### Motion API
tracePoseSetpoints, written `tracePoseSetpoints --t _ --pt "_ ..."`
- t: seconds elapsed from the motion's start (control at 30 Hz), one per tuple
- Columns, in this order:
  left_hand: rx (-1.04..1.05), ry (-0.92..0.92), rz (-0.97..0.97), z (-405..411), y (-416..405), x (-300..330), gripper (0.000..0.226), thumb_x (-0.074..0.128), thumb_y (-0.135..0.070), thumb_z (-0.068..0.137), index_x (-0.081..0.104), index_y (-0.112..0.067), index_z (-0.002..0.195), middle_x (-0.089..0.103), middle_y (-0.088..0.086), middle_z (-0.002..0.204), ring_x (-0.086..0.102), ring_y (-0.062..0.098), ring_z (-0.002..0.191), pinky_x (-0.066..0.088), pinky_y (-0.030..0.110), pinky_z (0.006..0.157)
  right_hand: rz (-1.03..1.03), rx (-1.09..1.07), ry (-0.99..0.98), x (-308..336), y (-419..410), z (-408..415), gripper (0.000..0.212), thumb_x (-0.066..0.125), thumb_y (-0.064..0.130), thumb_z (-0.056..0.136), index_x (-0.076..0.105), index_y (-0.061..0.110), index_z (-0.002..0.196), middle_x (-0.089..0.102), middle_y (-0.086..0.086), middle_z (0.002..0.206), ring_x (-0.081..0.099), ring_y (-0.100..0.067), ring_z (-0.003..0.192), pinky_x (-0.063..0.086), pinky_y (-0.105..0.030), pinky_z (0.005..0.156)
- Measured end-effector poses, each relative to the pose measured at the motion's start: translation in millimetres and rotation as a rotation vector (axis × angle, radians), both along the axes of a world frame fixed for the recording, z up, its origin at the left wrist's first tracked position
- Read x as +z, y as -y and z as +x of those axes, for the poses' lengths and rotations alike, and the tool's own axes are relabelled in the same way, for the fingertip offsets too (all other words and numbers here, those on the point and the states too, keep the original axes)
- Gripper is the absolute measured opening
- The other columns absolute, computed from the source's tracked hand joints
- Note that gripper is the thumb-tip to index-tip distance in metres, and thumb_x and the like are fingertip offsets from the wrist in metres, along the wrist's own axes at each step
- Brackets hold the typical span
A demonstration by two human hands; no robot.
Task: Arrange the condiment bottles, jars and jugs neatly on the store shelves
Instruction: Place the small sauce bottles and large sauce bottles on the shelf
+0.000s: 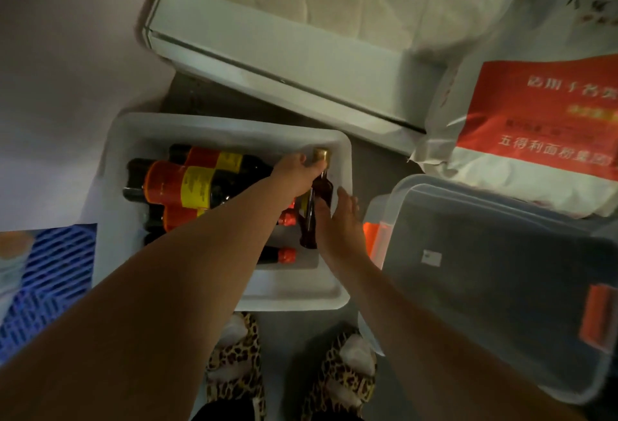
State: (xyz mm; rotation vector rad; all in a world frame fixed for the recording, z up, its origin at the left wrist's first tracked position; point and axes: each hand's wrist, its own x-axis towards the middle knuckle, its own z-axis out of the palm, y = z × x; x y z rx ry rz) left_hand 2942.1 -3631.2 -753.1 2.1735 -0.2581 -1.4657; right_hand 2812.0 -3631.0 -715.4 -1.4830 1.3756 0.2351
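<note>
From the head camera, looking straight down, a white tub [234,130] sits on the floor below the shelf edge [284,63], with several dark condiment bottles [187,183] lying along its left side and two red-capped ones nearer its near edge. The left hand [297,176] reaches to the tub's far right corner and curls its fingers round the neck of a gold-capped bottle [321,155]. The right hand [337,220] lies against that bottle's lower body at the tub's right edge; its fingers look fairly straight, supporting rather than clearly clasping, though the dim light leaves that uncertain. A clear lidded bin [501,270] stands just right of the tub. The step in hand appears to be taking a bottle out for shelving; the next move likely calls for lifting it clear of its neighbours, turning it upright and carrying it to the shelf.
</note>
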Motion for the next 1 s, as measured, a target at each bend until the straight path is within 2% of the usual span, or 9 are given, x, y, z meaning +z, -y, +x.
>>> tracePoseSetpoints --t 0.13,0.3,0.37,0.47,0.6,0.7,0.77,0.87,1.0 --pt "0.017 -0.034 -0.02 -6.8 13.7 -21.1 0.036 0.054 -0.049 0.097 0.057 -0.022 0.121 0.055 -0.003 0.098 0.054 0.017 0.098 0.039 0.036 0.081 -0.026 -0.055 0.025 -10.3 -8.2 -10.1 0.062 0.039 0.04 0.106 0.01 0.027 0.16 0.004 0.002 0.169 0.004 -0.02 0.155 0.023 -0.049 0.124" --pt "0.044 0.032 -0.039 -14.6 16.1 -17.6 0.04 0.053 -0.043 0.099 0.054 -0.016 0.127 0.056 0.005 0.111 0.055 0.02 0.103 0.041 0.034 0.082 0.026 -0.087 0.052 -7.2 -5.4 -15.9 0.062 0.043 0.032 0.106 0.01 0.029 0.159 0.027 -0.005 0.163 0.036 -0.027 0.146 0.044 -0.046 0.111" --pt "0.014 0.062 -0.064 -14.6 3.1 -5.7 0.042 0.056 -0.043 0.097 0.052 -0.016 0.13 0.056 0.006 0.117 0.056 0.021 0.109 0.046 0.036 0.087 0.036 -0.086 0.005 1.3 -1.8 -16.1 0.062 0.044 0.029 0.105 0.012 0.029 0.158 0.051 -0.006 0.143 0.062 -0.02 0.114 0.056 -0.024 0.082" --pt "-0.032 0.082 -0.144 -7.5 -18.7 30.9 0.042 0.058 -0.044 0.096 0.053 -0.018 0.128 0.058 0.004 0.118 0.057 0.019 0.109 0.049 0.036 0.09 0.043 -0.083 -0.012 35.4 -5.0 -16.3 0.064 0.049 0.027 0.103 0.016 0.027 0.158 0.052 0.017 0.102 0.056 0.001 0.071 0.039 -0.003 0.047" --pt "0.02 0.111 -0.189 4.5 -34.6 109.5 0.043 0.058 -0.051 0.093 0.058 -0.019 0.122 0.063 0.002 0.111 0.06 0.019 0.104 0.05 0.037 0.087 0.072 -0.031 0.01 98.7 -17.5 -25.0 0.072 0.059 0.018 0.097 0.02 0.021 0.158 0.06 0.003 0.126 0.06 0.018 0.094 0.038 0.002 0.055" --pt "0.037 0.138 -0.204 5.2 -34.1 190.8 0.044 0.063 -0.051 0.09 0.061 -0.018 0.118 0.065 0.005 0.111 0.061 0.023 0.106 0.05 0.047 0.097 0.106 0.021 0.029 167.5 -19.9 -27.8 0.084 0.072 0.03 0.089 0.022 0.026 0.157 0.047 0.001 0.149 0.05 -0.015 0.133 0.052 -0.022 0.092" --pt "-0.005 0.195 -0.209 4.4 -31.0 253.9 0.044 0.066 -0.051 0.087 0.061 -0.017 0.115 0.067 0.006 0.111 0.061 0.027 0.108 0.049 0.045 0.096 0.156 0.019 0.093 222.0 -20.2 -28.0 0.082 0.078 0.033 0.084 0.031 0.03 0.151 0.054 0.005 0.143 0.056 -0.009 0.124 0.051 -0.028 0.097" --pt "-0.037 0.265 -0.229 1.6 -23.2 351.2 0.042 0.068 -0.054 0.084 0.058 -0.019 0.105 0.068 0.004 0.104 0.061 0.026 0.104 0.048 0.037 0.089 0.134 -0.034 0.194 305.6 -17.0 -30.0 0.06 0.083 0.021 0.08 0.048 0.038 0.126 0.066 0.008 0.122 0.065 0.011 0.089 0.051 -0.009 0.068" --pt "-0.08 0.286 -0.312 0.3 -9.8 479.5 0.043 0.071 -0.054 0.081 0.057 -0.019 0.1 0.068 0.004 0.102 0.062 0.027 0.1 0.05 0.043 0.091 0.124 -0.089 0.303 419.7 -2.8 -41.2 0.052 0.082 0.01 0.081 0.05 0.031 0.116 0.067 0.0 0.12 0.068 -0.001 0.092 0.057 -0.021 0.073"
